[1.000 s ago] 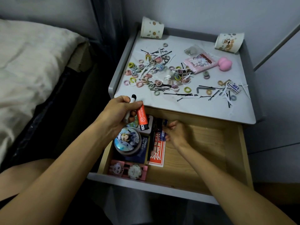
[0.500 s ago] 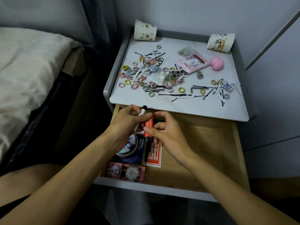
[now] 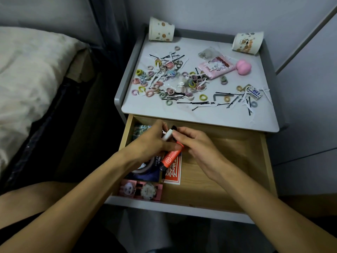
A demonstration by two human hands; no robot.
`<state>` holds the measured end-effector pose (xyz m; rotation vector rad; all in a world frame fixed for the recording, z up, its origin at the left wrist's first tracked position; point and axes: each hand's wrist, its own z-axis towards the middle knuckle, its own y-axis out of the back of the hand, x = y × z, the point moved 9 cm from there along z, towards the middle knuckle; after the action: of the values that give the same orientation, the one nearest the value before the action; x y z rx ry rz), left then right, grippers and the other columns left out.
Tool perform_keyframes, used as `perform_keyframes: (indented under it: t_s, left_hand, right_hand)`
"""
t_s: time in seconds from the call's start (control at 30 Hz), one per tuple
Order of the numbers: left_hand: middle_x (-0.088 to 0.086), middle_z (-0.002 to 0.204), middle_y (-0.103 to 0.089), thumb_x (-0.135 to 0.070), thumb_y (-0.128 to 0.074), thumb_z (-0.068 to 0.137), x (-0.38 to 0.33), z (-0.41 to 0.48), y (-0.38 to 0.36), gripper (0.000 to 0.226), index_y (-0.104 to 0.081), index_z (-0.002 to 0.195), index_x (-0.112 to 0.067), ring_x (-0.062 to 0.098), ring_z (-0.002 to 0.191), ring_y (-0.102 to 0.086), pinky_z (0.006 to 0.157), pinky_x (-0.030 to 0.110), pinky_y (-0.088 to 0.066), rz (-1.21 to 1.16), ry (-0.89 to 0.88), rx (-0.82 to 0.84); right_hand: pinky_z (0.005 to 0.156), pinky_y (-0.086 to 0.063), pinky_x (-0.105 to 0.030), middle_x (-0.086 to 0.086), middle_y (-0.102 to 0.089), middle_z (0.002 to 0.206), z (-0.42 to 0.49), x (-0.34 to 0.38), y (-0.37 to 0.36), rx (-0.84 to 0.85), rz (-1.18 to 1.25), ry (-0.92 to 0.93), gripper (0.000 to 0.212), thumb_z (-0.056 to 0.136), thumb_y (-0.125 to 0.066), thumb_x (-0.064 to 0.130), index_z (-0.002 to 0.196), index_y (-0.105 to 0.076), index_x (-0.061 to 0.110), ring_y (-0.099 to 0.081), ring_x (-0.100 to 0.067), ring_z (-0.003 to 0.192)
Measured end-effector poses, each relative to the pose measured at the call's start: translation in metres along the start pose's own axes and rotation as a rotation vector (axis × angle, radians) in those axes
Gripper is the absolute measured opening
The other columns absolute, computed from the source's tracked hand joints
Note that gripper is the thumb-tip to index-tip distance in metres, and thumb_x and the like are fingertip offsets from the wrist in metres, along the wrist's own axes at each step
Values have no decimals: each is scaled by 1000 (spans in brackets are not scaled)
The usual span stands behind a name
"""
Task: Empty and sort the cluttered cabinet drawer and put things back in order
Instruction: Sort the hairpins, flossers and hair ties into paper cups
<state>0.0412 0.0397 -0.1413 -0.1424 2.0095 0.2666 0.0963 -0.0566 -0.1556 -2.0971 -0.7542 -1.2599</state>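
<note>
The wooden drawer [image 3: 218,172] of the grey bedside cabinet stands pulled out. Above its left half, my left hand [image 3: 149,143] grips a white marker with a black cap [image 3: 168,134] together with an orange tube [image 3: 171,157]. My right hand [image 3: 197,148] meets it from the right, fingers curled onto the orange tube near its top. Under the hands lie a round tin, a dark blue box and a red-and-white card [image 3: 173,172]. A pink box [image 3: 140,191] with a small clock face sits at the drawer's front left corner.
The cabinet top [image 3: 182,114] holds several coloured hair ties [image 3: 145,83], black hairpins [image 3: 197,103], a pink pouch [image 3: 217,67], a pink sponge [image 3: 243,67] and two tipped paper cups [image 3: 160,31] [image 3: 247,42]. A bed [image 3: 27,79] lies to the left. The drawer's right half shows bare wood.
My right hand has left the cards in the drawer and come up to the orange tube in my left hand. The left hand has lowered slightly over the drawer.
</note>
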Motion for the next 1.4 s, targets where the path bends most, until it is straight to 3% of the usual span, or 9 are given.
perform_keyframes:
  t_s: [0.2, 0.3, 0.4, 0.63, 0.83, 1.0, 1.2, 1.3, 1.4]
  left_hand:
    - [10, 91, -67, -3, -78, 80, 2, -2, -6, 43, -44, 105, -10, 20, 83, -67, 72, 35, -56, -24, 37, 26]
    - [6, 85, -66, -7, -78, 81, 0, -3, -2, 39, -46, 102, -12, 13, 74, -63, 58, 23, -49, -58, 55, 10]
    - [10, 94, -67, -8, -76, 82, 2, -3, 0, 41, -49, 114, -9, 17, 79, -63, 60, 24, -47, -48, 79, -9]
    - [1, 99, -55, 2, -65, 90, -7, -5, 11, 47, -49, 131, -15, 0, 58, -60, 45, 11, -42, -117, 0, -116]
    - [0, 89, -55, -2, -64, 92, -3, -4, 10, 43, -60, 124, -30, 13, 62, -48, 50, 18, -42, -153, 13, -75]
    - [4, 84, -53, -9, -68, 90, 6, -3, 12, 30, -59, 117, -19, 6, 46, -39, 43, 18, -31, -176, 86, -114]
    - [2, 79, -60, -31, -50, 103, -2, -4, 29, 19, -62, 117, -27, 1, 41, -40, 42, 17, -26, -159, 59, -232]
    - [2, 79, -61, -28, -44, 105, -5, -5, 34, 24, -61, 123, -26, 5, 44, -38, 47, 21, -24, -179, 58, -258]
    - [2, 79, -58, -29, -45, 105, -4, -6, 34, 24, -59, 120, -17, 5, 45, -38, 50, 23, -27, -168, 74, -276]
  right_hand:
    - [74, -52, -20, -8, -73, 97, -1, -5, -3, -35, 177, -42, 24, 88, -68, 22, 106, -70, 7, -68, -13, 88]
    - [76, -53, -22, -8, -73, 100, 1, -3, 4, -107, 191, -1, 24, 89, -67, 20, 108, -68, 6, -67, -14, 90]
    - [80, -51, -26, -9, -71, 102, 0, -5, 5, -113, 103, 5, 24, 93, -63, 21, 111, -67, 5, -65, -15, 91]
    - [55, -42, -21, -1, -68, 84, -11, -7, -4, -10, -99, -33, 25, 90, -68, 19, 112, -65, 8, -58, -14, 67]
    - [55, -48, -22, -10, -72, 87, -19, 2, -6, -101, -172, 95, 43, 91, -66, 8, 128, -47, 15, -63, -10, 64]
    - [72, -54, -27, -2, -74, 89, -29, 15, -5, -135, -256, 265, 16, 93, -59, 4, 99, -68, 16, -69, -12, 81]
    - [84, -55, -30, -9, -72, 107, -21, -14, 32, -152, 73, 22, 33, 94, -42, -6, 104, -71, 8, -67, -19, 94]
    - [84, -55, -27, -2, -73, 102, -11, -42, 54, -146, 49, -111, 36, 85, -57, -13, 107, -69, 12, -69, -13, 92]
    - [74, -56, -23, -3, -74, 86, 0, -59, 64, -149, -88, -208, 20, 86, -67, 0, 103, -68, 12, -69, -12, 76]
